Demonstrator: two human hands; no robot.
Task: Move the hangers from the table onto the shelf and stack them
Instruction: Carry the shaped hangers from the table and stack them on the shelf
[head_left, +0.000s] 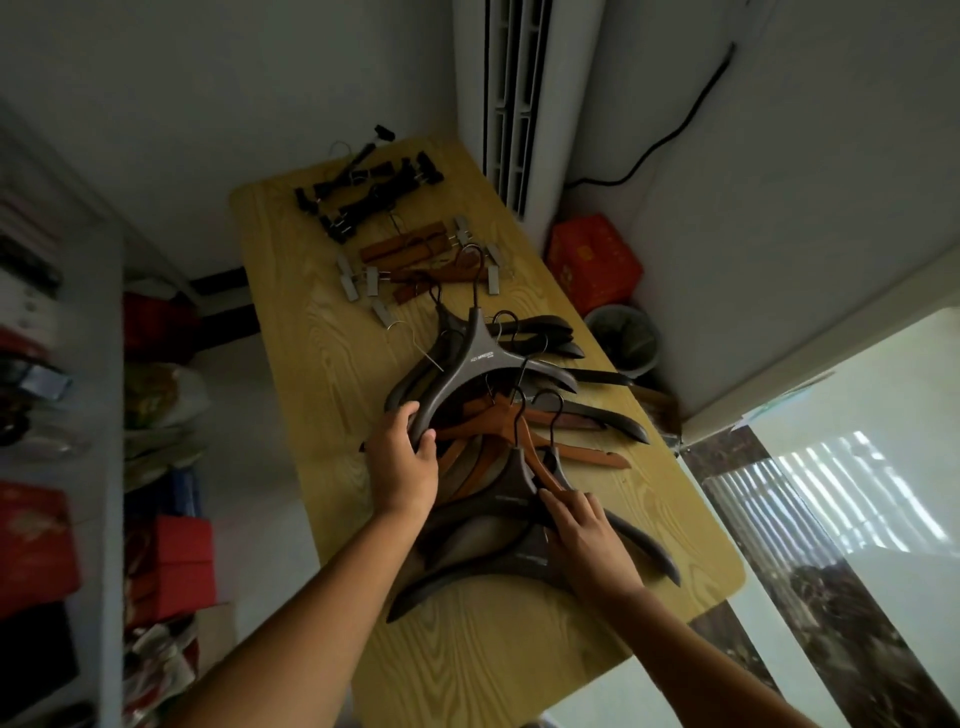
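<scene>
Head view. The left hand was curled round one arm-end of the grey hanger, topmost of the tangled hanger pile on the table; the right hand lay with near-straight fingers on a lower dark hanger, gripping nothing. Risk, as judged: interlocked hooks could drag neighbours off the table edge when the grey one rose. The shelf stood at left, well apart; the round tub beside the table held dim greenish matter that could not be identified

One wide-angle view from the person's head looks steeply down and forward along the table from close above. Its far end runs toward 12 o'clock, and the shelf lies at 9 o'clock.
</scene>
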